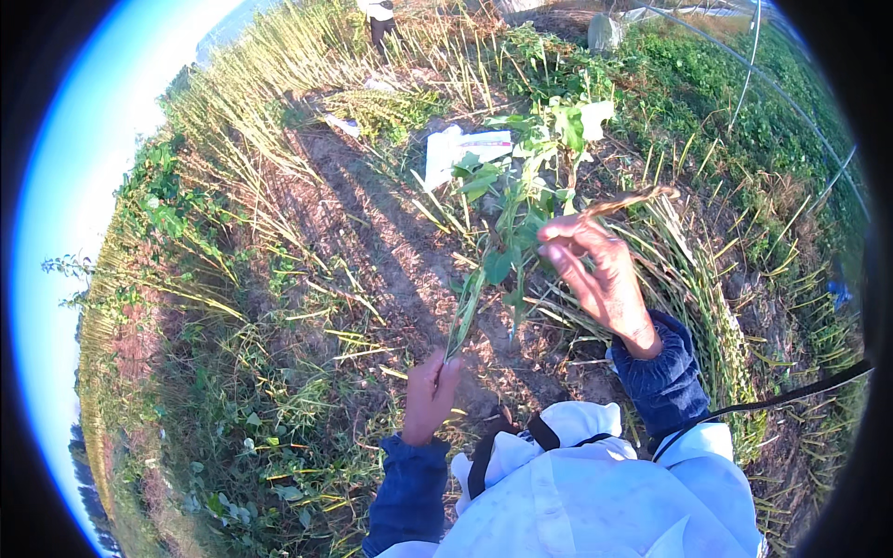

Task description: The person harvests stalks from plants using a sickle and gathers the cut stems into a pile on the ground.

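Observation:
My left hand is closed around the lower end of a leafy green plant. From there its thin stems slant up and to the right, with broad leaves toward the far end. My right hand is raised beside the leaves, its fingers curved and the thumb apart from them. A dry brown stalk shows just above the right knuckles; whether it touches the hand, I cannot tell. Below and to the right of that hand lies a heap of long cut stalks. Dark blue sleeves cover both forearms.
A white sack lies on the bare soil ahead. Tall yellowish stalks stand at the far left, with weeds nearer. A person stands at the far edge. Thin hoops arch over greenery at right.

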`<state>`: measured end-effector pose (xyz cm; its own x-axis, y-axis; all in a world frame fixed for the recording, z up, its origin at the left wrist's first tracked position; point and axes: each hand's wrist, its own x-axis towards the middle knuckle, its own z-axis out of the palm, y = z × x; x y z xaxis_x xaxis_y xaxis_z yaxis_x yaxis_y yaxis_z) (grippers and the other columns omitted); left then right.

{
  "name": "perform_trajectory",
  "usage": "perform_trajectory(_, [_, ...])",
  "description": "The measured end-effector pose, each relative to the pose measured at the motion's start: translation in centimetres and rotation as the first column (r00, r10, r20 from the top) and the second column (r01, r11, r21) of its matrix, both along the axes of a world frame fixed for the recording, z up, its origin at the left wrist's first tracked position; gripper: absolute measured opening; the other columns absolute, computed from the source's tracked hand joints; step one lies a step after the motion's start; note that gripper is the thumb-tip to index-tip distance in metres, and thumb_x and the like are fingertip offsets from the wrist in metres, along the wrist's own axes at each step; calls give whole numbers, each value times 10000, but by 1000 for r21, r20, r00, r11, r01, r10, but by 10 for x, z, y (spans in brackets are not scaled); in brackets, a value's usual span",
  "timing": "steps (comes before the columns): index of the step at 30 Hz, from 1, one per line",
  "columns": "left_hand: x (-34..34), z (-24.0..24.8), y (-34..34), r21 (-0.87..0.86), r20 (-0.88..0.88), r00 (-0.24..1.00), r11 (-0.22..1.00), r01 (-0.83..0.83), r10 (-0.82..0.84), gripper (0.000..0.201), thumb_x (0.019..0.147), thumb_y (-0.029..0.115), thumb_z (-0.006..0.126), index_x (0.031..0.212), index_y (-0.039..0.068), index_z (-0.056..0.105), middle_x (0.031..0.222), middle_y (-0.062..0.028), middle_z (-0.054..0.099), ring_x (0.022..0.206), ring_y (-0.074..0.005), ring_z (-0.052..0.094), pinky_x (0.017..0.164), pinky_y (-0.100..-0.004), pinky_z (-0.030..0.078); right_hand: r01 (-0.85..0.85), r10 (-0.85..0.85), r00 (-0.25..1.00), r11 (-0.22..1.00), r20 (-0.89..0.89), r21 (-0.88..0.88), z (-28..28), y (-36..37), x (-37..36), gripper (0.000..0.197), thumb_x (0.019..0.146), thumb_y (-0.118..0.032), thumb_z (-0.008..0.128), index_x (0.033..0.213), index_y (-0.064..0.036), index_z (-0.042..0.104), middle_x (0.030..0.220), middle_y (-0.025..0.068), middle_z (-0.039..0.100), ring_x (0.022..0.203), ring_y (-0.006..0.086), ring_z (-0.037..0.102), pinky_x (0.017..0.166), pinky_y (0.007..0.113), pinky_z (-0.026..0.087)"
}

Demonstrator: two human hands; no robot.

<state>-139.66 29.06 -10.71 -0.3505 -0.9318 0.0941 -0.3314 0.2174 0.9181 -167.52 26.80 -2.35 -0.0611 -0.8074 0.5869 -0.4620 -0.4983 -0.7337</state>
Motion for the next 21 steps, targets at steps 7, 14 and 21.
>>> perform_trajectory(7, [-16,7,7,237,-242,968,964,119,-60,267,990,220,421,874,3,527,548,45,391,482,-28,326,449,-202,252,-394,404,912,813,73,428,-56,-15,33,215,840,-119,623,1028,-18,595,865,70,606,796,196,620,666,327,508])
perform_trajectory(14, [-1,23,13,412,-449,892,898,155,53,330,978,292,445,829,3,498,502,16,371,440,-71,342,432,-229,269,-452,-77,-158,892,985,-2,-149,-39,-30,192,862,-177,624,1014,-89,547,1258,101,526,1222,256,450,993,429,409])
perform_trajectory(21, [-10,29,11,463,-663,749,800,383,25,352,985,281,412,726,49,461,515,35,343,442,-64,319,429,-222,243,-728,196,246,684,949,48,-68,-44,15,518,929,-227,551,1372,-26,375,1316,76,487,1159,183,500,972,381,406])
